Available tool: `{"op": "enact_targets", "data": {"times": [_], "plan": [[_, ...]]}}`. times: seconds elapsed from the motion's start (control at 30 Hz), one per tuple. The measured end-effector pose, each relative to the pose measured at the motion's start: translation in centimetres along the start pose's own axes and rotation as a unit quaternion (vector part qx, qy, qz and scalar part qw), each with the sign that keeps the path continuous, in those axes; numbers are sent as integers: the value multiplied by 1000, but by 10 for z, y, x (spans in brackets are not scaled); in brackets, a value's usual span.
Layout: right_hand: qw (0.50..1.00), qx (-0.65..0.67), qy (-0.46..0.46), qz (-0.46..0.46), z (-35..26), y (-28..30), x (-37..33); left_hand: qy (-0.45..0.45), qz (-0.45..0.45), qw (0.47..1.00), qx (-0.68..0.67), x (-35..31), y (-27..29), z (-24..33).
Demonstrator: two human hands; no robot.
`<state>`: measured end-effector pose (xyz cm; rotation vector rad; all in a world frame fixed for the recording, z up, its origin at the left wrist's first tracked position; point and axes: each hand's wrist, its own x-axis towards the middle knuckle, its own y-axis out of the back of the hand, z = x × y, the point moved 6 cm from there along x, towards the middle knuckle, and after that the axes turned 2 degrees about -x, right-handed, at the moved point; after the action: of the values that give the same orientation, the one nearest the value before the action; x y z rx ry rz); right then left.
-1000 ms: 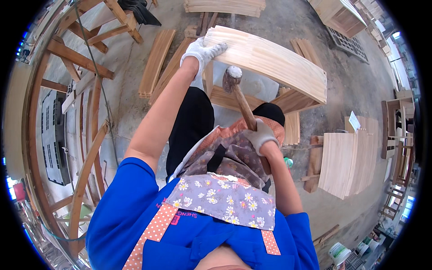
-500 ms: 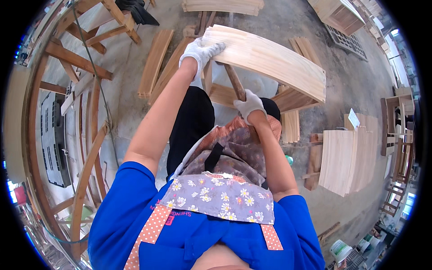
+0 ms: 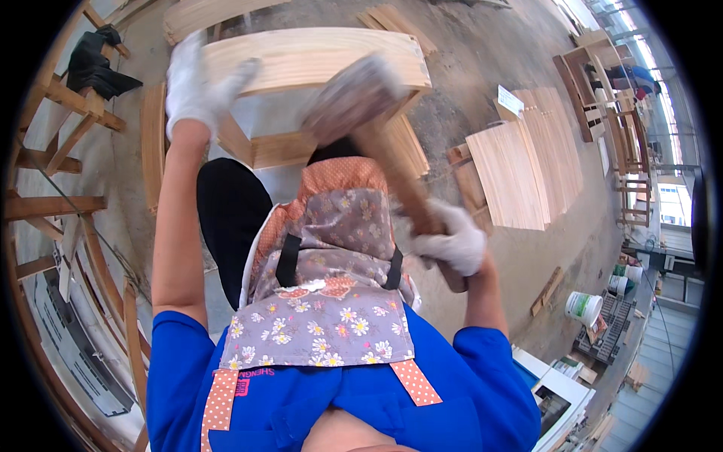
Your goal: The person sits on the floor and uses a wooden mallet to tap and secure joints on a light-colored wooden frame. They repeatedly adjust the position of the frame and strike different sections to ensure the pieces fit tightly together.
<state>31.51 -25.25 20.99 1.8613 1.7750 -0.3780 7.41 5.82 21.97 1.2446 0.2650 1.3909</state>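
A pale wooden box frame (image 3: 316, 59) stands before my knees, its front board running left to right. My left hand (image 3: 197, 87), in a white glove, grips the frame's left end, with the thumb over the board. Closed round a mallet's wooden handle, my gloved right hand (image 3: 452, 239) is near my right side. The mallet (image 3: 403, 181) slants up and left, its thick head blurred by motion and overlapping the front board in view. I cannot tell whether the head touches the wood.
Stacked pale boards (image 3: 520, 169) lie on the floor to the right, a paper sheet (image 3: 510, 101) on them. Buckets (image 3: 584, 307) stand farther right. Wooden trestles (image 3: 75, 124) fill the left, one with black cloth (image 3: 94, 68). More boards (image 3: 153, 143) lie beside the frame.
The mallet has swung up from below the frame into plain view, and my right hand has drawn back toward me. My left hand stays at the frame's left end. The whole view has shifted right.
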Motion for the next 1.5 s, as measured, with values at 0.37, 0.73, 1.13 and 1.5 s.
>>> {"op": "enact_targets", "data": {"times": [0.37, 0.73, 1.13, 1.5], "plan": [[924, -65, 60, 372, -49, 90, -40, -177, -111, 950, 232, -15, -93, 83], [930, -54, 34, 361, -72, 101, -31, -178, -108, 941, 266, -14, -92, 86], [936, -58, 38, 346, -80, 108, -12, -173, -106, 943, 264, -15, -95, 85], [947, -72, 3, 313, -83, 117, -3, -182, -69, 950, 244, -16, -96, 84]]}}
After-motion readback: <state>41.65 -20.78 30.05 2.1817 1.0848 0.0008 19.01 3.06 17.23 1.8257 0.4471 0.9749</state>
